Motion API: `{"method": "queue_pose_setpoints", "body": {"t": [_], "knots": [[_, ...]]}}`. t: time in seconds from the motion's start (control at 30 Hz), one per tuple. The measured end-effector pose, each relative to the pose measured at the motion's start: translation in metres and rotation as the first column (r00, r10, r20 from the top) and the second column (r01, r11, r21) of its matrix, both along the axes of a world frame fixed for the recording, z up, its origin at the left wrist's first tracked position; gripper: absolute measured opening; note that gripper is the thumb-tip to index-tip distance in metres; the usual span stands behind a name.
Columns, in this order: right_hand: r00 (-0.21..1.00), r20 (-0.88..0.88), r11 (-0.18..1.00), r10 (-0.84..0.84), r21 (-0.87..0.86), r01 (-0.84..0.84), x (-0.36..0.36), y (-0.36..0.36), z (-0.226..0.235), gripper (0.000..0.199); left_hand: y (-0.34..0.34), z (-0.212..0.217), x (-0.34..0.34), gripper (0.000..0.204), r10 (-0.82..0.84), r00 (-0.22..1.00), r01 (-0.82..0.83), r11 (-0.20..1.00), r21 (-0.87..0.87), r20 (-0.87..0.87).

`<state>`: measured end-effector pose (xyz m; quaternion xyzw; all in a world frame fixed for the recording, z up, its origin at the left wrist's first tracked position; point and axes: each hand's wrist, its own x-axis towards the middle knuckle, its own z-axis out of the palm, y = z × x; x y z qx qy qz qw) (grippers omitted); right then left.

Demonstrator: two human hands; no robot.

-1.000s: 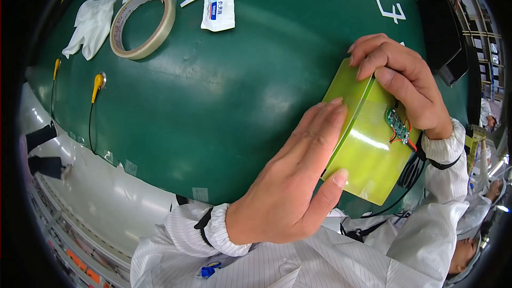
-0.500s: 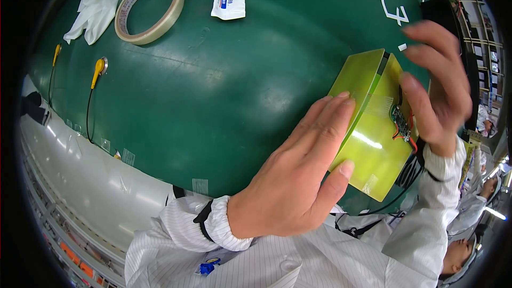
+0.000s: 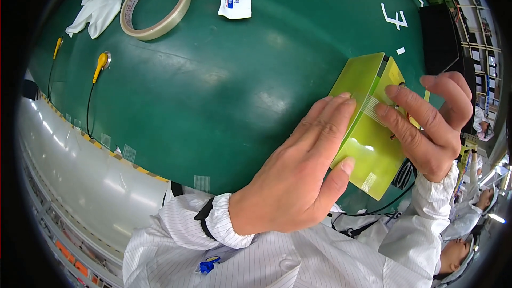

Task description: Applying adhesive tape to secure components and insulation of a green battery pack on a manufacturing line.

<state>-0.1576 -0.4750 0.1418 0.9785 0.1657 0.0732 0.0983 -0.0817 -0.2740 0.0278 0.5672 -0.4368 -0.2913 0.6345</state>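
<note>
Item: yellow-green flat plastic box (image 3: pixel 368 144), at the right near edge of the green mat (image 3: pixel 224 90). Left hand (image 3: pixel 298 176) spread flat, bracing it. Right hand (image 3: pixel 432 122) fingertips pressing clear tape strip (image 3: pixel 372 108). Advice: rub tape down evenly, box steadied.

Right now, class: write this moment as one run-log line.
left hand: flat on yellow-green box | right hand: fingers press strip of clear tape onto box top | surface: green mat

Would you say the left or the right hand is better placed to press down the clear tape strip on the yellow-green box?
Probably the right hand: its fingertips already lie on the tape strip, while the left hand steadies the yellow-green box.
</note>
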Motion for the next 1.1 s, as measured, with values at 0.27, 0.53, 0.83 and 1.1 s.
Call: {"method": "queue_pose_setpoints", "body": {"t": [0.27, 0.53, 0.83, 1.1], "knots": [[0.999, 0.030, 0.998, 0.018, -0.061, -0.016, -0.004, 0.005, -0.001, 0.039, -0.001, -0.001, -0.001, 0.061, 0.009, 1.000, -0.009, 1.000, -0.008, 0.002], [1.000, -0.007, 1.000, -0.018, 0.000, 0.018, -0.006, 0.010, -0.002, 0.038, 0.000, 0.000, 0.000, 0.059, 0.011, 1.000, -0.011, 1.000, -0.003, -0.016], [0.997, -0.060, 0.999, -0.050, 0.016, 0.051, -0.010, 0.006, 0.003, 0.038, 0.000, 0.003, 0.002, 0.059, -0.013, 0.999, 0.013, 1.000, 0.013, -0.040], [0.995, 0.016, 0.990, -0.095, 0.104, 0.093, -0.018, 0.002, 0.006, 0.029, 0.000, -0.001, 0.002, 0.059, -0.008, 0.999, 0.007, 1.000, -0.015, -0.051]]}}
